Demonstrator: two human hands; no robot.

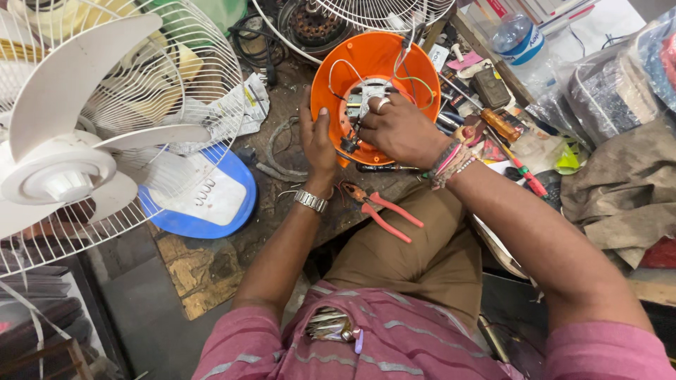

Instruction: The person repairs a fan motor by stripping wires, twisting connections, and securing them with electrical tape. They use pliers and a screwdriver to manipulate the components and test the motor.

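The orange shell [377, 70] sits on the desk [282, 112] at the top middle of the frame, open side up. The left hand [317, 141] presses flat on its left rim, fingers together. The right hand [398, 127] (the nearer one) reaches inside, fingers pinching at the small switch [362, 98]; red pliers [380, 211] lie just below.

Pliers [380, 209] lie before the fan housing [415, 67], table fan [70, 162] left.
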